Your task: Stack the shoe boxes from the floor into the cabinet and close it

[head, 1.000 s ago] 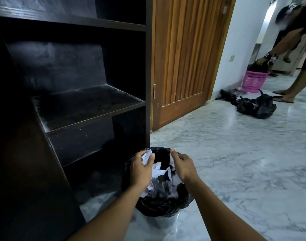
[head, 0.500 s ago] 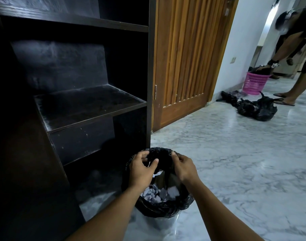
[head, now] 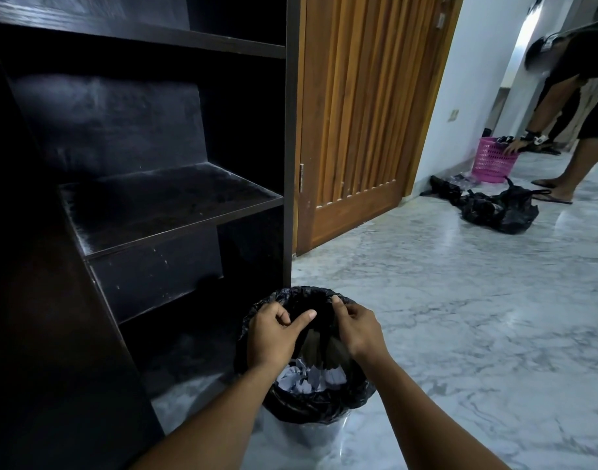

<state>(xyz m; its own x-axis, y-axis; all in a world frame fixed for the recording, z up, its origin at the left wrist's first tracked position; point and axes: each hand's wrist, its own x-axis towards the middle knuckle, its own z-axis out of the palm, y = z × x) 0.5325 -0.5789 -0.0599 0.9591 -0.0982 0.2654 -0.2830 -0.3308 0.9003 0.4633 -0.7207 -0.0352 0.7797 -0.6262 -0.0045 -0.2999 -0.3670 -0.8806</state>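
Where the hands are: both over the mouth of the bin (head: pixel 304 435), close together but not touching, at the near edge of the view.
Change: a second ago each hand pinched crumpled white paper above the rim; that paper (head: pixel 307 378) now lies inside the bin.
Left hand (head: pixel 274 334): fingers curled under, thumb stretched towards the other hand; no paper in it, and I cannot tell whether it grips the black bag (head: pixel 301 405).
Right hand (head: pixel 357 329): fingers bent, tips down at the bag's far edge; whether they pinch the plastic I cannot tell.
Bin: pale, lined with the black bag folded over its rim, standing on the floor (head: pixel 460 334) just in front of the cabinet's right corner.
Cabinet (head: pixel 288 130): left of the bin and rising past the top of the view; open, its dark, near-black wood dull and dusty-looking. One shelf (head: pixel 172 205) sits at mid height with a stepped back panel behind it, and another board runs above.
Floor: grey-white marble, glossy.
Wooden door (head: pixel 352 113): right beside the cabinet, shut, with slatted upright panels.
Far end: black sacks (head: pixel 497 212) lie on the floor. Beyond them a pink basket (head: pixel 492 164) stands by the white wall, and a second person (head: pixel 582 96) bends over with a hand at its rim; half a second ago that hand was above the basket.
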